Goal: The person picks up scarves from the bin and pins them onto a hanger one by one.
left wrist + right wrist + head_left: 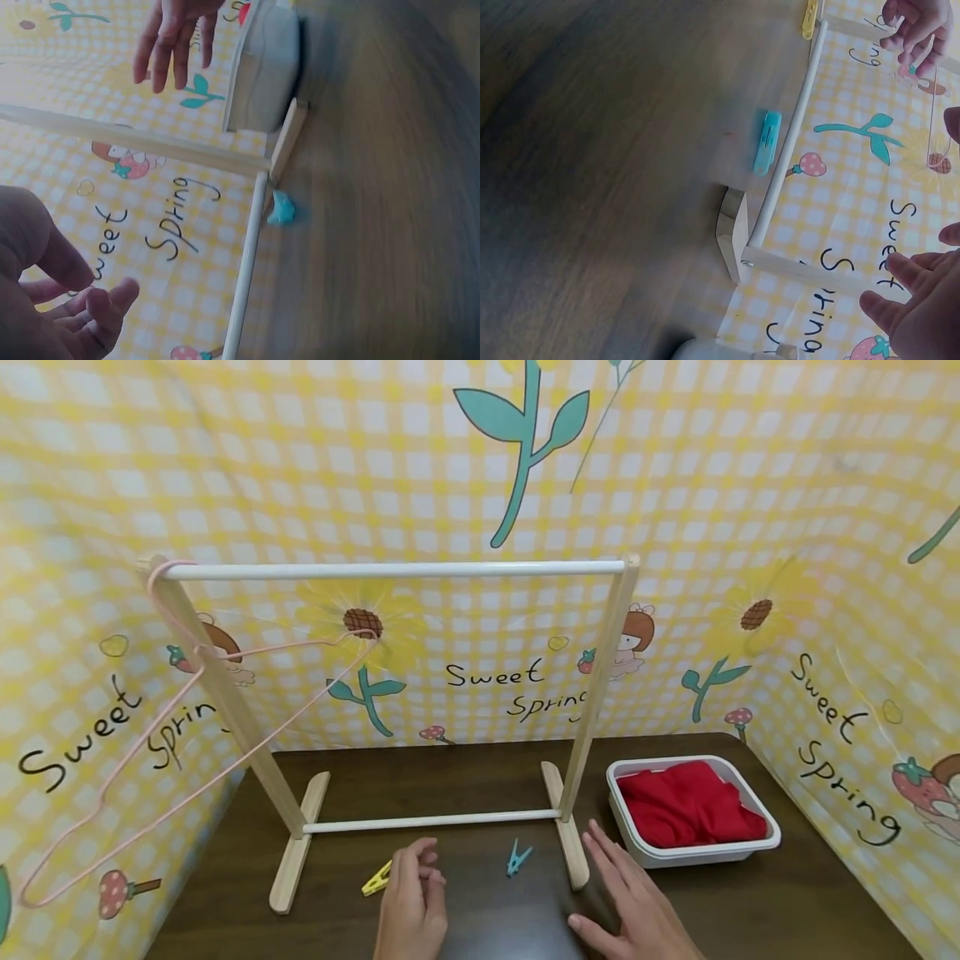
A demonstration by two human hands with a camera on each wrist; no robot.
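Note:
My left hand hovers over the table's front part, its fingers loosely bent and holding nothing. Partly behind it lies a yellow clothespin. To the right, my right hand is spread near the rack's right foot, with nothing in it. A blue clothespin lies on the table between the two hands; it also shows in the right wrist view as a blue clothespin. Right of the rack stands a white basin with a folded red cloth inside.
A wooden drying rack with a white top rod and a lower rod stands on the dark table. A pink hanger hangs at the rod's left end. Yellow checked fabric surrounds the table.

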